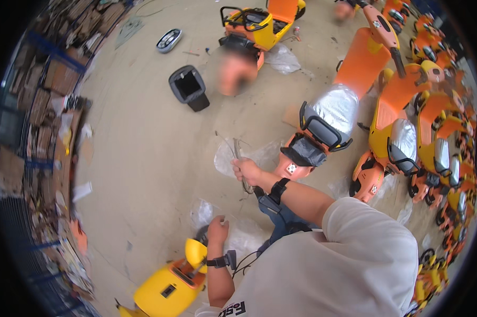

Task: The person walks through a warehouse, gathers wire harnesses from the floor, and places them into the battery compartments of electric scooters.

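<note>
My right hand (247, 171) is closed around a thin, bent, grey-brown bundle (237, 150) that looks like cable or wire; its ends stick out above and below the fist. Lower down, my left hand (217, 231) has its fingers curled, and what they hold, if anything, is hidden. Just beside that hand is the yellow front part of a scooter (196, 253), with its yellow body (167, 290) below. Clear plastic wrap (244, 235) lies on the floor by both hands. Each wrist wears a black strap with a small device.
An orange scooter with a silver-wrapped seat (333, 108) stands to my right, before rows of more scooters (442, 111). A black bin-like box (187, 86) and an oval grey part (168, 40) lie ahead. Shelves with stacked cardboard (40, 105) line the left.
</note>
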A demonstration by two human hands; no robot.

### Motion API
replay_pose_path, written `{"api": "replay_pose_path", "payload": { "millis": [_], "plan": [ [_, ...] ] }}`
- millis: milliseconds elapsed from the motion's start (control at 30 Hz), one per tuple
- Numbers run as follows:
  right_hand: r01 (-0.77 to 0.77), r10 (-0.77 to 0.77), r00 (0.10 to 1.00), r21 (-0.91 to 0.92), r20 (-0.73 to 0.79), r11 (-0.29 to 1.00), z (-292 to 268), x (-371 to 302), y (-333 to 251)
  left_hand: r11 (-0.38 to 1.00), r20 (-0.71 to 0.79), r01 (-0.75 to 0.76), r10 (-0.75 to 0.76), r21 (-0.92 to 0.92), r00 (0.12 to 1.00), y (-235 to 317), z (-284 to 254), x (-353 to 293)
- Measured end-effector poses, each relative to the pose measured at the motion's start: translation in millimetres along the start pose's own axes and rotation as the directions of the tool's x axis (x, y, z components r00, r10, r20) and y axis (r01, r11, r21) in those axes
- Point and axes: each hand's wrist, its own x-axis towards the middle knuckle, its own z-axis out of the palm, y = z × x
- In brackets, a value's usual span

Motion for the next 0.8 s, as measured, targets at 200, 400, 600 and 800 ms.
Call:
{"api": "replay_pose_path", "payload": {
  "millis": [200, 400, 600, 800],
  "plan": [
    [-0.028, 0.026, 0.999, -0.041, -0.031, 0.999, 13, 46, -77, 0.998, -0.058, -0.044, 0.047, 0.048, 0.997, 23, -105, 120],
    [0.058, -0.071, 0.988, -0.097, -0.14, 0.994, 19, 85, -137, 0.982, -0.065, -0.187, 0.188, 0.019, 0.98, 64, -174, 224],
    [0.181, -0.133, 0.965, 0.209, -0.226, 0.961, -35, 113, -203, 0.94, 0.162, -0.338, 0.327, 0.049, 0.931, 99, -195, 357],
    [0.376, -0.24, 0.822, 0.174, -0.517, 0.91, -31, 80, -270, 0.803, 0.293, -0.575, 0.518, 0.157, 0.804, 181, -204, 492]
  ]
}}
